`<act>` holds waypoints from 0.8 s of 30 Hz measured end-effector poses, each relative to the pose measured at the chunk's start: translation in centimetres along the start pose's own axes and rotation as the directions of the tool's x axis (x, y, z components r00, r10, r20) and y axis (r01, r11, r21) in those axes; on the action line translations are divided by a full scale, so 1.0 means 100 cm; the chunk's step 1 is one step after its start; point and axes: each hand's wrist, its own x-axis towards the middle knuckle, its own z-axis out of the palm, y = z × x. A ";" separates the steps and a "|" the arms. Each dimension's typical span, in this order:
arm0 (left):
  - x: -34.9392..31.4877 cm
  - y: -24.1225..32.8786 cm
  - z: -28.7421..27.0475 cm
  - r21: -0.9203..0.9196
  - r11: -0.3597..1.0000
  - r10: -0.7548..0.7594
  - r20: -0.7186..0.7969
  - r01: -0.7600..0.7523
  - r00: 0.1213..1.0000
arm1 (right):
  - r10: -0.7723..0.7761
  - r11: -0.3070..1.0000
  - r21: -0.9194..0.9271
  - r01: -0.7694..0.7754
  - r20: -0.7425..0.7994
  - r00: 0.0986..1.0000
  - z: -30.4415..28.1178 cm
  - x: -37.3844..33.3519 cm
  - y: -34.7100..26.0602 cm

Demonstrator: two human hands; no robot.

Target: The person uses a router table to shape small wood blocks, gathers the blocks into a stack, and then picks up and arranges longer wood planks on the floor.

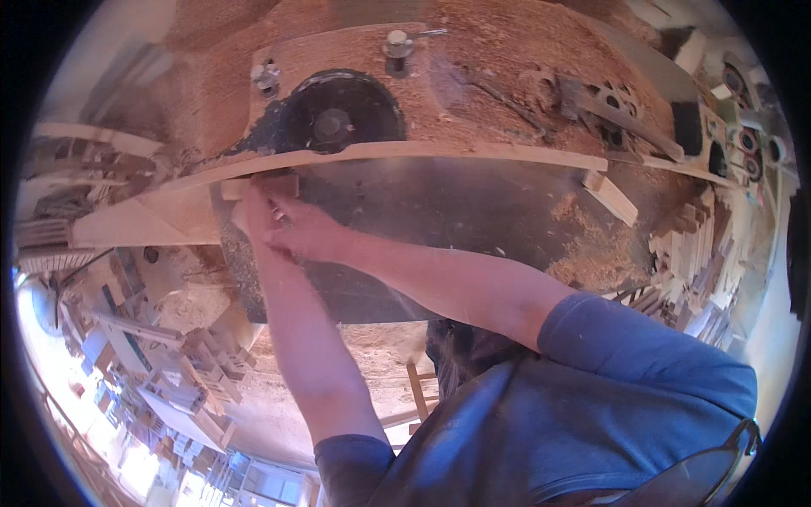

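At the left end of the dark metal machine table [405, 211], my two hands are close together. My left hand [252, 209] is closed on a small wooden block [288, 185] lying against the long wooden fence strip [456, 150]. Crossing over from the right, my right hand [304, 230] is next to the left one, its fingers closed at the same block. The fingertips of both hands are partly hidden. Just behind the fence, a round black disc-shaped machine part [334, 118] with a central hub sits close to my hands.
A loose wood offcut [612, 199] lies at the table's right, near heaped shavings [604, 253]. Behind the fence stand metal clamping knobs [398, 51] and sawdust-covered tools [621, 114]. A pale board [139, 220] adjoins the table at left. Stacked wood [688, 253] stands at right.
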 end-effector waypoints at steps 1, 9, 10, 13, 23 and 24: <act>0.010 -0.008 -0.029 -0.035 0.999 -0.003 -0.002 0.003 1.000 | 0.024 0.999 -0.043 -0.022 0.036 0.999 0.015 -0.007 -0.004; -0.135 -0.053 0.003 0.577 0.772 0.176 0.211 -0.268 0.962 | -0.447 0.717 -0.574 0.396 0.058 0.893 -0.050 -0.117 0.004; -0.174 -0.065 0.011 0.226 0.969 0.052 0.228 -0.105 0.972 | -0.592 0.556 -0.677 0.483 0.085 0.802 -0.057 -0.134 0.010; -0.264 -0.075 0.026 0.614 0.280 0.351 0.650 -0.738 0.674 | -0.540 0.311 -0.809 0.499 0.282 0.793 -0.102 -0.179 0.023; -0.331 -0.091 0.179 0.398 0.774 0.516 0.054 -0.493 0.855 | -0.529 0.330 -0.924 0.193 -0.012 0.849 -0.236 -0.220 0.048; -0.322 -0.102 0.189 0.148 0.944 0.284 0.084 -0.293 0.955 | -0.543 0.363 -0.908 0.210 -0.022 0.840 -0.238 -0.220 0.044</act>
